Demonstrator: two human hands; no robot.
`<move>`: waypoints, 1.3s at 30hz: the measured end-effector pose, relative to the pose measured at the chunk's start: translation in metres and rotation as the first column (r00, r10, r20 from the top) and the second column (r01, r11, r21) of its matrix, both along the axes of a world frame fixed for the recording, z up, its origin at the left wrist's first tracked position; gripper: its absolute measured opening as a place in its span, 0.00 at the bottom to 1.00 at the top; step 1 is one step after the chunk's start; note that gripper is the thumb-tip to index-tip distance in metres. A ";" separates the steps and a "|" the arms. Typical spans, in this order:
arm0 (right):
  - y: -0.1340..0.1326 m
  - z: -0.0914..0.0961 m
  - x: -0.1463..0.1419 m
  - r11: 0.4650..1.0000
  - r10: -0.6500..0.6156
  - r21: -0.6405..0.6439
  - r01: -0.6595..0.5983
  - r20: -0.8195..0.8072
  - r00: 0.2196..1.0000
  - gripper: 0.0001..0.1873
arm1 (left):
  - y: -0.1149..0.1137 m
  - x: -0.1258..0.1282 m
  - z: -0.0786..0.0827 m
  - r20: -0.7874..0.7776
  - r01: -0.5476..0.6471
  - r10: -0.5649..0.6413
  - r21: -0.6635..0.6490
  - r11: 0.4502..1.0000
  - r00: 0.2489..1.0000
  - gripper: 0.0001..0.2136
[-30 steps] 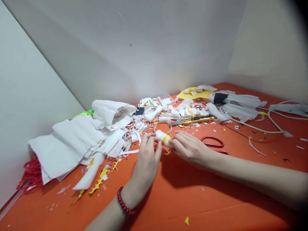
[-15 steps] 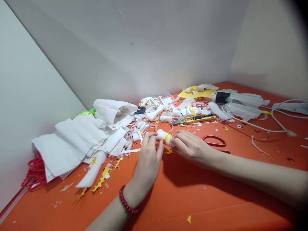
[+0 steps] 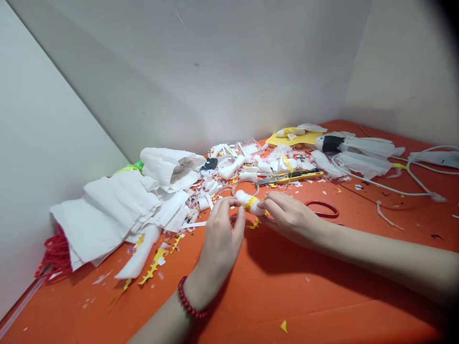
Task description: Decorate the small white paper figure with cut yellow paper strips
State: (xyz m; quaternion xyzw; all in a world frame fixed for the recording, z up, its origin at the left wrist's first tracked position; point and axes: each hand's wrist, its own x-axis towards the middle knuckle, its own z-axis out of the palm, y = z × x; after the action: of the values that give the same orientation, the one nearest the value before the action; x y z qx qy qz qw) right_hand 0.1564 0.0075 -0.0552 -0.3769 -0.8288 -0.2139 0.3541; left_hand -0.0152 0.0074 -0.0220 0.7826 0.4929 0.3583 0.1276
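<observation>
A small white padded roll [image 3: 244,196] with a yellow paper band [image 3: 250,204] around it is held between my two hands, just above the orange table [image 3: 308,306]. My left hand [image 3: 223,229], with a dark red bead bracelet on its wrist, pinches the roll's left side. Fingers of my right hand [image 3: 283,215] close on its right end. Right behind the roll lies a ring of tape [image 3: 245,187]. Red-handled scissors [image 3: 322,209] lie partly hidden behind my right hand. A yellow utility knife [image 3: 290,177] rests beyond the tape.
White tissue sheets [image 3: 107,205] are stacked at left beside red string [image 3: 55,253]. White and yellow scraps [image 3: 211,184] spread across the back. At right lie a tissue figure with a black band [image 3: 333,144] and a white cable [image 3: 380,185]. Grey walls [image 3: 215,71] enclose the table.
The roll has turned slightly, and my right hand's fingers have shifted a little on its right end. Both hands stay on the roll. The view has moved very slightly.
</observation>
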 end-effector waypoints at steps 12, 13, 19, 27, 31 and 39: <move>-0.002 0.001 -0.003 0.999 0.044 -0.029 -0.044 -0.002 0.999 0.11 | 0.000 0.001 -0.001 -0.030 0.007 -0.006 0.031 0.999 1.000 0.04; -0.002 0.001 -0.002 0.999 0.046 -0.029 -0.046 -0.005 0.999 0.11 | 0.001 0.001 -0.001 -0.034 0.008 -0.007 0.032 0.999 0.999 0.04; -0.001 -0.002 -0.001 0.996 0.067 -0.062 -0.066 0.016 0.998 0.09 | 0.000 0.001 -0.001 -0.065 0.004 0.000 0.064 0.998 0.998 0.03; 0.001 -0.003 -0.001 0.981 0.037 -0.182 -0.065 -0.153 0.988 0.05 | 0.003 -0.001 0.002 -0.063 -0.012 0.016 0.073 0.997 0.998 0.06; 0.004 -0.002 0.003 0.927 -0.001 -0.352 -0.130 -0.350 0.937 0.03 | 0.005 -0.007 0.006 -0.063 -0.020 0.026 0.099 0.995 0.998 0.06; 0.006 -0.006 0.004 0.873 0.081 -0.407 -0.268 -0.421 0.903 0.06 | 0.007 -0.007 0.004 -0.142 0.055 -0.050 0.031 0.998 0.989 0.03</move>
State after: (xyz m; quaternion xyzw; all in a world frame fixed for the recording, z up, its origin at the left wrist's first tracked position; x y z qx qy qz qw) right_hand 0.1605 0.0140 -0.0608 -0.4062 -0.7989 0.0994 0.4323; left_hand -0.0217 0.0147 -0.0177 0.8209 0.4734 0.3070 0.0880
